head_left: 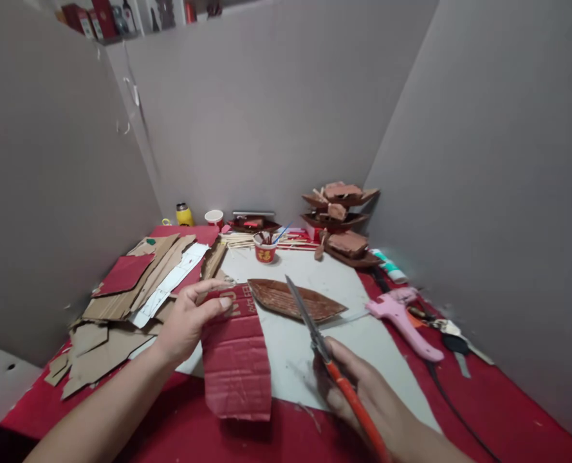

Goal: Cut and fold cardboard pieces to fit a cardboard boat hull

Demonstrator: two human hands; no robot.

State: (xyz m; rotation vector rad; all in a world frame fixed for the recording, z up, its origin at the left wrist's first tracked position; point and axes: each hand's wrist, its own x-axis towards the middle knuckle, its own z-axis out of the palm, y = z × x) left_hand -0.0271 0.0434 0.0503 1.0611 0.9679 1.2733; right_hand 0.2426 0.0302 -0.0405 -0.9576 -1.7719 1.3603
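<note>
Head view | left hand (189,325) is pinching red printed corrugated-cardboard strip (237,366) above red-covered desk (170,427) | right hand (373,382) is gripping orange-handled metal scissors (334,371), apart from strip | step: apparently preparing to trim | next move: seemingly calling for steadying strip, aligning scissors.

I watch through one head-worn camera, facing forward and down, near a red-covered tabletop (522,399), flat grey wall (261,116) ahead
</note>
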